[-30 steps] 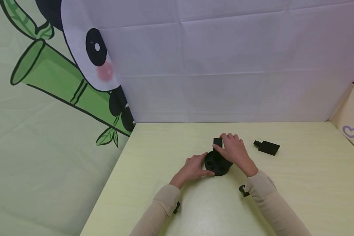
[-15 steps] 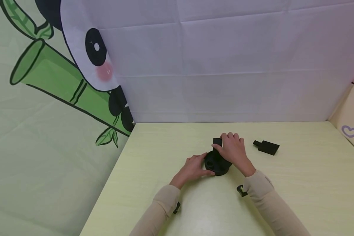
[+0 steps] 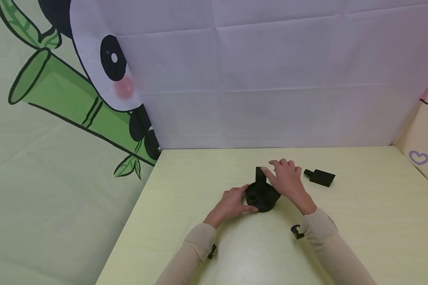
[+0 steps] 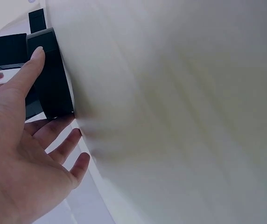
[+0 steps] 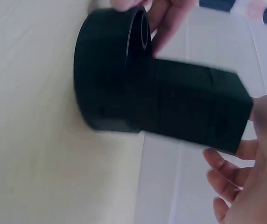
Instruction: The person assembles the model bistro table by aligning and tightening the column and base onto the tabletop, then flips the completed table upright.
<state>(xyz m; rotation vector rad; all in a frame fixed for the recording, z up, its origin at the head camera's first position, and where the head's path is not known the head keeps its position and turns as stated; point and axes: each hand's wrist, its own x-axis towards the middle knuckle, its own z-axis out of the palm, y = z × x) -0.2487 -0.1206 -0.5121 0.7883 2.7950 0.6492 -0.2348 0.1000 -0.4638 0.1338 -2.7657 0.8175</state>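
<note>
Black rnd base sits on pale tbl w/ upright block on top, L hand gripping base's sides btwn thumb & fingers, R hand loosely open just beside block, can't tell if thumb's touching, & 2nd blk piece lying near R hand, on its right.

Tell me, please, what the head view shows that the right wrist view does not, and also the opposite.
Only the head view: the loose black part with its narrow neck, the beige sleeves and the green bamboo print.

Only the right wrist view: the palm side of the right hand, and a close side view of the round base.

Both: the round base, the black block rising from it, the left hand at the base, and some panda print.
</note>
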